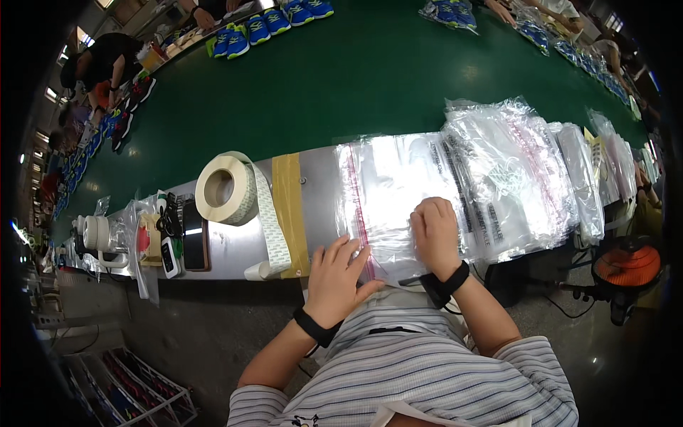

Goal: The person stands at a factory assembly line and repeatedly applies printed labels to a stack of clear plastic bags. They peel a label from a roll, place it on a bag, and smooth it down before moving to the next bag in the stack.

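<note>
Fingers point(347, 254) of the left hand point(333, 281) are loosely spread and slightly bent, the thumb well away from them, and on my remote feed they meet the clear plastic bag point(391, 178) beside its pink strip point(353, 203). The right hand point(436, 231) is half curled, its fingers drawn close together and lowered onto the film right of that strip; I cannot tell whether it pinches a layer or only presses. The bag lies flat on the metal ledge point(318, 185) in front of the wearer, thin, glossy and creased, with white glare over its middle.

Just to its right I have a heap of bags point(498, 167), crinkled and see-through, with dark print and another pinkish line. On the left a thick roll of pale tape point(249, 196) trails a patterned strip down the ledge, next to a flat brown tape band point(287, 206). Beyond, the green tabletop point(356, 78) is smooth and matte.

The right fingertips are hard for me to make out against the shine, and I cannot count the layers beneath them. Blue shoes point(277, 23) at the top edge are partly cut off, and the fisheye rim swallows the corners in black
</note>
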The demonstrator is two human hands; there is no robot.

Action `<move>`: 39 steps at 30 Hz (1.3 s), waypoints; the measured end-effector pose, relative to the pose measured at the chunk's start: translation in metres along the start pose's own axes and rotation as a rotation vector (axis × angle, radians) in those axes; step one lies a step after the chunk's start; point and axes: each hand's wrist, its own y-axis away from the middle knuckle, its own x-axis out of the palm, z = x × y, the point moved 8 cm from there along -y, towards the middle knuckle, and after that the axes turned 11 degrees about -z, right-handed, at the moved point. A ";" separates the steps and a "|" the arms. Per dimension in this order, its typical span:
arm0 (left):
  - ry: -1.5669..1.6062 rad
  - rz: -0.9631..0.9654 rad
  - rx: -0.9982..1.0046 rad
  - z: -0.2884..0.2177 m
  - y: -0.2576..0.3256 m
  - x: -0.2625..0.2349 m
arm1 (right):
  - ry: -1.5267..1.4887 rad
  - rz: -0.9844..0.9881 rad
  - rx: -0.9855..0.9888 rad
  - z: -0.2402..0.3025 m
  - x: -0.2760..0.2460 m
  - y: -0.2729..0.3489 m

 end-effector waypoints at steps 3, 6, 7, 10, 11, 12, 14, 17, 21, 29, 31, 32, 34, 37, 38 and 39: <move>0.020 0.056 -0.074 0.006 -0.012 -0.010 | -0.134 -0.060 0.119 -0.016 -0.029 -0.007; 0.411 -0.095 -0.009 -0.028 -0.062 -0.027 | -0.241 0.118 0.102 -0.003 -0.016 -0.002; 0.686 -0.058 -0.052 -0.039 -0.077 -0.022 | -0.278 0.154 -0.007 0.004 -0.011 -0.001; 1.696 0.408 -0.596 -0.019 -0.095 0.088 | -0.409 0.098 0.415 -0.041 -0.001 0.017; 2.098 0.459 -0.810 -0.012 -0.098 0.115 | -0.433 0.080 0.578 -0.044 -0.014 0.009; 2.200 0.461 -0.956 -0.001 -0.094 0.142 | -0.404 0.011 0.544 -0.045 -0.031 -0.001; 2.050 0.441 -0.970 -0.005 -0.096 0.125 | -0.483 -0.077 0.517 -0.047 -0.052 -0.010; 1.403 0.414 -0.983 0.000 -0.104 0.124 | -0.532 0.046 0.394 -0.019 -0.056 -0.032; 1.919 0.518 -1.085 0.000 -0.094 0.153 | -0.466 0.338 0.239 0.019 -0.040 -0.017; 2.069 0.559 -0.656 0.009 -0.038 0.024 | -0.093 0.286 0.048 0.009 -0.026 0.012; 1.949 0.461 -0.809 0.023 -0.036 0.054 | -0.290 0.211 0.390 -0.026 -0.026 0.011; 1.890 0.402 -0.888 0.028 -0.035 0.067 | -0.716 0.134 0.650 -0.020 -0.031 -0.002; 1.837 0.194 -1.019 0.038 -0.039 0.075 | -0.911 0.004 0.863 -0.040 -0.051 -0.016; 1.672 -0.088 -1.050 0.047 -0.038 0.056 | -0.728 -0.411 0.826 -0.098 -0.125 -0.025; 1.567 -0.178 -1.064 0.054 -0.029 0.051 | -0.571 -0.547 0.795 -0.115 -0.154 -0.022; 1.408 -0.266 -1.017 0.060 -0.022 0.038 | -0.347 -0.575 0.749 -0.137 -0.183 -0.014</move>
